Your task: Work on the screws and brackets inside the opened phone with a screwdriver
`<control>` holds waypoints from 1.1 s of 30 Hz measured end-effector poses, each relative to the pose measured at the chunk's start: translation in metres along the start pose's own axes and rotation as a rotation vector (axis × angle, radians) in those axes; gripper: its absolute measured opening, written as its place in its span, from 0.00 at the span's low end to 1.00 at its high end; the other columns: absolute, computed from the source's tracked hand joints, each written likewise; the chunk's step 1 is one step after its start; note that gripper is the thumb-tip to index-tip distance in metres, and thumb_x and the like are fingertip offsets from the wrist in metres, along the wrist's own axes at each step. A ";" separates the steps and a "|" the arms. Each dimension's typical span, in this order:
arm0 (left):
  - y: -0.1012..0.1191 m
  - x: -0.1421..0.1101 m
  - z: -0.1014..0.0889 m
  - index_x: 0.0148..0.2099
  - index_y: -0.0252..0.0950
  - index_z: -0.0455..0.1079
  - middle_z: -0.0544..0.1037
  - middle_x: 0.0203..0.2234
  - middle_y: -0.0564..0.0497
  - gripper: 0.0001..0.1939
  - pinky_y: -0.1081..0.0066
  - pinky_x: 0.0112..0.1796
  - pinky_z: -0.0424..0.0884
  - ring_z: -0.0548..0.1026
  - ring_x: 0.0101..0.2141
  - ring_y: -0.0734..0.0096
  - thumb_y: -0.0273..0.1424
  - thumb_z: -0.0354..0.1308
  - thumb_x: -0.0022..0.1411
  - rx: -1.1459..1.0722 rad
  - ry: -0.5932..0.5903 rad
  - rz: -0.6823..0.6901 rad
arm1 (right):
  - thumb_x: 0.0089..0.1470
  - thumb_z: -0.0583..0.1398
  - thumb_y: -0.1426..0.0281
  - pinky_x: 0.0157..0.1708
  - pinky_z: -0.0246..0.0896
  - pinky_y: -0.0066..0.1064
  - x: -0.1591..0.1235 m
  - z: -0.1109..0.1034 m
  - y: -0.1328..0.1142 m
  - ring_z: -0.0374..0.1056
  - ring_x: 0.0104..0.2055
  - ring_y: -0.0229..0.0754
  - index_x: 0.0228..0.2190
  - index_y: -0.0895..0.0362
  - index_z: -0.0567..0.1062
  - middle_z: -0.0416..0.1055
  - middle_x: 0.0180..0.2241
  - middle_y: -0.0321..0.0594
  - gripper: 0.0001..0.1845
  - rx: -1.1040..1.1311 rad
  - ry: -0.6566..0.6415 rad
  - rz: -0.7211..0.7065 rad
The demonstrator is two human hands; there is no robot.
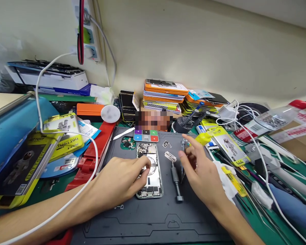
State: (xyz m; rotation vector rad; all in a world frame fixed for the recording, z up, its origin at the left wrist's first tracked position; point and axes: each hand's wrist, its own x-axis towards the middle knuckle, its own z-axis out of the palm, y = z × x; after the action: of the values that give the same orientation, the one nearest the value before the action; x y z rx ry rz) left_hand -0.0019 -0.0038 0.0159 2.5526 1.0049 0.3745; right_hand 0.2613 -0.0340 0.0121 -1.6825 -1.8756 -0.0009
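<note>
An opened phone (155,174) lies on a dark grey mat (132,233) over the green bench (261,229), its inner boards, a round coil and silver surfaces exposed. The left hand (127,175) reaches over the phone from its left side, thumb and forefinger brought together above its middle; whether they pinch some small part cannot be told. The right hand (201,173) is apart from the phone, to its right, with thumb and forefinger spread beside a slim dark screwdriver (183,165); whether they touch it cannot be told.

Between that screwdriver and the phone lies a thicker grey screwdriver (176,178), its tip beside a razor blade (170,156). Small metal pieces (167,144) sit beyond the blade, to the phone's upper right. Just past the phone's far end is a tray with coloured squares (146,136), and to the phone's upper left are a round green board (128,143) and a white stick (123,133).

Farther left of the phone stand a red tool (89,166) and yellow-edged battery packs (22,166). Well behind the phone rises a stack of boxes (165,92). Far to its right lies a clear bottle (267,121) with a red cap.
</note>
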 end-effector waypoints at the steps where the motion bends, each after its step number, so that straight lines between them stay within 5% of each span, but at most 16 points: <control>1: 0.000 0.000 0.000 0.49 0.41 0.65 0.79 0.26 0.58 0.06 0.69 0.28 0.60 0.80 0.27 0.64 0.30 0.46 0.77 0.008 0.003 -0.007 | 0.73 0.55 0.63 0.33 0.69 0.34 0.000 0.001 0.001 0.73 0.30 0.43 0.65 0.51 0.65 0.74 0.33 0.35 0.23 -0.023 -0.031 -0.019; 6: 0.000 0.002 0.002 0.49 0.41 0.65 0.80 0.27 0.57 0.07 0.68 0.27 0.59 0.82 0.27 0.63 0.29 0.46 0.76 0.024 0.012 0.003 | 0.69 0.57 0.66 0.34 0.66 0.38 0.001 0.005 0.007 0.71 0.33 0.50 0.55 0.53 0.74 0.72 0.29 0.38 0.16 -0.180 -0.080 -0.093; 22: -0.003 0.001 0.004 0.49 0.41 0.66 0.78 0.24 0.58 0.07 0.68 0.27 0.56 0.79 0.25 0.63 0.32 0.47 0.77 -0.006 -0.001 -0.049 | 0.73 0.53 0.68 0.38 0.65 0.44 0.001 0.005 0.006 0.72 0.38 0.54 0.50 0.59 0.76 0.78 0.36 0.47 0.14 -0.284 -0.075 -0.253; 29: -0.005 0.003 0.006 0.50 0.41 0.67 0.81 0.26 0.58 0.08 0.68 0.27 0.57 0.81 0.27 0.62 0.34 0.48 0.78 0.014 0.007 -0.029 | 0.71 0.51 0.78 0.42 0.75 0.34 -0.003 -0.032 0.006 0.77 0.47 0.43 0.51 0.52 0.79 0.82 0.48 0.40 0.20 -0.134 -0.252 -0.538; 33: -0.006 0.003 0.008 0.49 0.41 0.68 0.82 0.26 0.57 0.07 0.68 0.27 0.55 0.83 0.28 0.60 0.32 0.48 0.78 0.023 0.022 -0.014 | 0.65 0.47 0.85 0.46 0.76 0.39 -0.021 -0.038 0.010 0.79 0.48 0.45 0.55 0.56 0.79 0.82 0.57 0.40 0.29 -0.211 -0.304 -0.752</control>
State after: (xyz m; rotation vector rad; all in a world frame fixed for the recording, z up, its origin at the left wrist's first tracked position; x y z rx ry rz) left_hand -0.0005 0.0001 0.0063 2.5653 1.0400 0.3898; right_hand 0.2871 -0.0655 0.0295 -1.0384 -2.7179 -0.2676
